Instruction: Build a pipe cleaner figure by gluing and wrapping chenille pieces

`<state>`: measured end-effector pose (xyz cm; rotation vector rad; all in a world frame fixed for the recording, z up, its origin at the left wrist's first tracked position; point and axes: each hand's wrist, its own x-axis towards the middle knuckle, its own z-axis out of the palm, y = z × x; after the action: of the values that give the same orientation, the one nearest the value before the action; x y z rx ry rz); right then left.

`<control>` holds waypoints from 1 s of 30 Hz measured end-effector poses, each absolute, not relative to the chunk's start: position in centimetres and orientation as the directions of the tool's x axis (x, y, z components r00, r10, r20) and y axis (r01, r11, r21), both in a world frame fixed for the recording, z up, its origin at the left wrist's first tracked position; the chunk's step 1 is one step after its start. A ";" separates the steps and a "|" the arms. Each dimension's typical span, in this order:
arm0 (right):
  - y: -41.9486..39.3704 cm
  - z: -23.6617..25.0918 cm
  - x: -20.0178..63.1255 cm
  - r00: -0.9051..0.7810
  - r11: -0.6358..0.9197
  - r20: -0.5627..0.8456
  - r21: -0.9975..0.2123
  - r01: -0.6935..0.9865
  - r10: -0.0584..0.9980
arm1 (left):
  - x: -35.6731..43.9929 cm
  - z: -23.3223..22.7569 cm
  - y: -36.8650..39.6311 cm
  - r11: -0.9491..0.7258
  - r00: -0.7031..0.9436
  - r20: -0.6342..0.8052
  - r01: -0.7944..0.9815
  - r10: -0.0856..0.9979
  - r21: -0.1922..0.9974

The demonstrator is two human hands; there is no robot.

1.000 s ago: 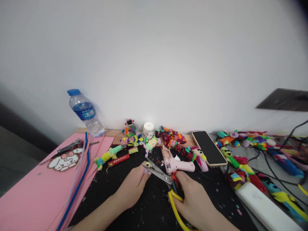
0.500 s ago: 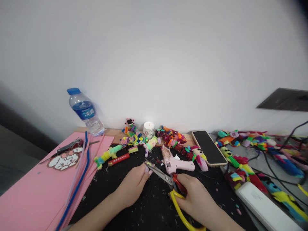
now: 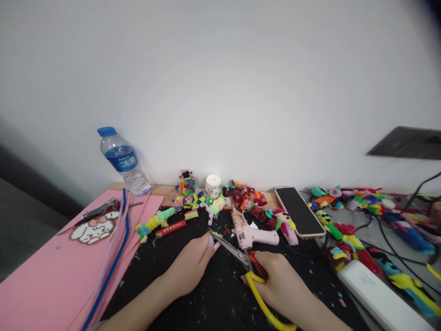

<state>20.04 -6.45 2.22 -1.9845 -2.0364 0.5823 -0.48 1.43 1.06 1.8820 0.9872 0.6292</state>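
Now the blades of the scissors (image 3: 231,248) have closed to a narrow sliver, where a second ago they stood wide apart, and their tips sit right at the small lilac scrap (image 3: 211,239) pinched in the left hand (image 3: 193,265). The right hand (image 3: 275,280) is squeezed around the yellow and red handles, which have drawn lower and nearer the person than before, so I judge a snip is being made on that scrap. The left hand rests on the black mat (image 3: 213,294), fingertips pressed together on the piece. Just beyond the blades lies the pink glue gun (image 3: 251,235), with the phone (image 3: 299,211) further right and the water bottle (image 3: 121,161) well off left
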 end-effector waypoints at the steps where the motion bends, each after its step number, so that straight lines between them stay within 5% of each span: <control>1: -6.4 2.4 20.0 -0.049 0.000 -0.101 -0.434 0.901 0.994 | -0.5 1.1 1.4 -0.284 0.556 0.029 0.379 0.831 0.881; 15: -6.7 3.4 20.0 -0.031 -0.038 -0.166 -0.394 0.918 0.986 | -0.7 0.1 1.9 -0.476 0.660 -0.010 0.551 0.751 0.686; 30: -6.5 2.5 20.4 -0.028 -0.037 -0.149 -0.414 0.910 0.988 | -0.8 0.5 1.8 -0.478 0.686 -0.009 0.517 0.728 0.710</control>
<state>20.36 -6.53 2.48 -2.0455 -2.0356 0.6046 -0.76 1.80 0.50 2.1886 0.9496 0.3839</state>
